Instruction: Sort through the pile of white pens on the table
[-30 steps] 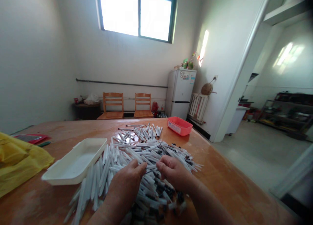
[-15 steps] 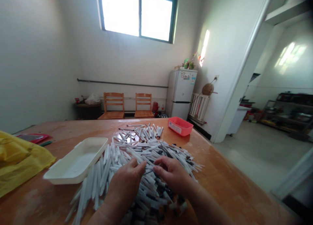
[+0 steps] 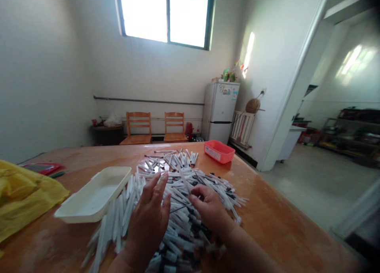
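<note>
A big heap of white pen barrels (image 3: 121, 211) and pen parts with dark ends covers the middle of the table. Over its near left side, my left hand (image 3: 151, 211) is open, fingers stretched up and thumb apart. A thin dark rod (image 3: 179, 209), like a pen refill, shows between the two hands; whether it is held or lies on the heap I cannot tell. My right hand (image 3: 211, 207) is closed in a pinch above the heap. From its fingertips a pale, translucent pen barrel (image 3: 184, 180) points up and to the left, slightly blurred.
An off-white tray (image 3: 74, 200) stands left of the heap, beside a yellow plastic bag (image 3: 26, 198). Behind the heap, to the right, is a red plastic basket (image 3: 219, 156). Two wooden chairs (image 3: 139, 126) and a fridge (image 3: 222, 107) stand beyond the table (image 3: 276, 225).
My left hand has gone from a pinch to raised, spread fingers. The pale barrel now stands out from my right fingertips; the right hand has barely shifted.
</note>
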The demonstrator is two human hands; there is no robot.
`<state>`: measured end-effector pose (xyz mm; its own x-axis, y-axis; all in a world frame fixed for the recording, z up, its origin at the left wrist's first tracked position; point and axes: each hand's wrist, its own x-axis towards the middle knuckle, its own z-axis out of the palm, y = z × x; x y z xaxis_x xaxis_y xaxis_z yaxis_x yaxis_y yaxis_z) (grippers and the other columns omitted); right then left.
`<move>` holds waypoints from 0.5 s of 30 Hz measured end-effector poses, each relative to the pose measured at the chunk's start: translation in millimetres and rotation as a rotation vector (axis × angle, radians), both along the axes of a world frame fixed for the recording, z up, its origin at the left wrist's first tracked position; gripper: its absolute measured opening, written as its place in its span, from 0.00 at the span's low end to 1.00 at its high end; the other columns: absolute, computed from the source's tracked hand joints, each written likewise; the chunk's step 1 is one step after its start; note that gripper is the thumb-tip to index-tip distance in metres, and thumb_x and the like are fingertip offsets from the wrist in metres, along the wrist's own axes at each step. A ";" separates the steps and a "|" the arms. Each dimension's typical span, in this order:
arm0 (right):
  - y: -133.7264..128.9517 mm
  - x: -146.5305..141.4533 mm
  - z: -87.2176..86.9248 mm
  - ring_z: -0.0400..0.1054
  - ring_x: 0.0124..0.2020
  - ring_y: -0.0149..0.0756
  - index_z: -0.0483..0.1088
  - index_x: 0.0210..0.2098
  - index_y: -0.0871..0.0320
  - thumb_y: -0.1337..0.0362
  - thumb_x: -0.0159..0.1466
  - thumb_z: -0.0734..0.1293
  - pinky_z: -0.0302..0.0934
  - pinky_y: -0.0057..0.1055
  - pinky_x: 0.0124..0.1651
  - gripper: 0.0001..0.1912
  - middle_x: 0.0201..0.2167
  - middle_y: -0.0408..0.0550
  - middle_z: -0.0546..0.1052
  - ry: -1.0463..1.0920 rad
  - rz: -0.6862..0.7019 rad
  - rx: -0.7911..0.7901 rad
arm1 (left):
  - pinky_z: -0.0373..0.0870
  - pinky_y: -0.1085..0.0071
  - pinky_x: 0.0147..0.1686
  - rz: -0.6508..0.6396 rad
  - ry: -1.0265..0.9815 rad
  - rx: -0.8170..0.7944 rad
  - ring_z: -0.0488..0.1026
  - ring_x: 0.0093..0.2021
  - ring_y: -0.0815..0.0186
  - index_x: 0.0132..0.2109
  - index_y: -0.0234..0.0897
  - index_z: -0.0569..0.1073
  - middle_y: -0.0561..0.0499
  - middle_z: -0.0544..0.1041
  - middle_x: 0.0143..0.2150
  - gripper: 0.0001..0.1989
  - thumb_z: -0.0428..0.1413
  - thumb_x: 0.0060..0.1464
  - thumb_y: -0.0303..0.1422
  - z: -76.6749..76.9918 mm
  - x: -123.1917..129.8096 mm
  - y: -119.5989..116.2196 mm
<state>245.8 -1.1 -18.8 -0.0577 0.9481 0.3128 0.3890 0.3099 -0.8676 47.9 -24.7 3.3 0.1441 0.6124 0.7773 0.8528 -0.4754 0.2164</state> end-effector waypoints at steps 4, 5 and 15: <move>10.8 1.7 -5.0 0.66 0.31 0.34 0.75 0.36 0.58 0.56 0.62 0.69 0.60 0.29 0.35 0.11 0.29 0.43 0.75 0.235 -0.004 -0.036 | 0.65 0.56 0.62 -0.024 0.013 -0.063 0.64 0.65 0.56 0.69 0.43 0.57 0.43 0.65 0.66 0.29 0.51 0.63 0.31 -8.7 -2.4 6.2; 12.9 2.5 -4.3 0.66 0.30 0.33 0.75 0.37 0.58 0.55 0.62 0.69 0.59 0.28 0.34 0.12 0.29 0.43 0.75 0.309 -0.004 -0.042 | 0.65 0.56 0.61 -0.024 0.017 -0.077 0.65 0.64 0.56 0.68 0.42 0.58 0.43 0.67 0.64 0.28 0.51 0.63 0.31 -10.6 -2.8 7.4; 30.0 -1.9 -2.6 0.68 0.27 0.29 0.72 0.43 0.58 0.51 0.63 0.70 0.56 0.24 0.26 0.17 0.40 0.47 0.78 0.686 -0.009 -0.060 | 0.69 0.55 0.51 -0.176 0.199 -0.299 0.72 0.51 0.56 0.56 0.45 0.74 0.47 0.78 0.50 0.17 0.49 0.64 0.30 -10.0 5.4 0.8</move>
<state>243.9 28.9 -21.4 0.1424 0.9644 0.2229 -0.2522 0.2531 -0.9340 53.3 -23.9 -6.7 0.3969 0.7597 0.5151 0.8030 -0.5593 0.2061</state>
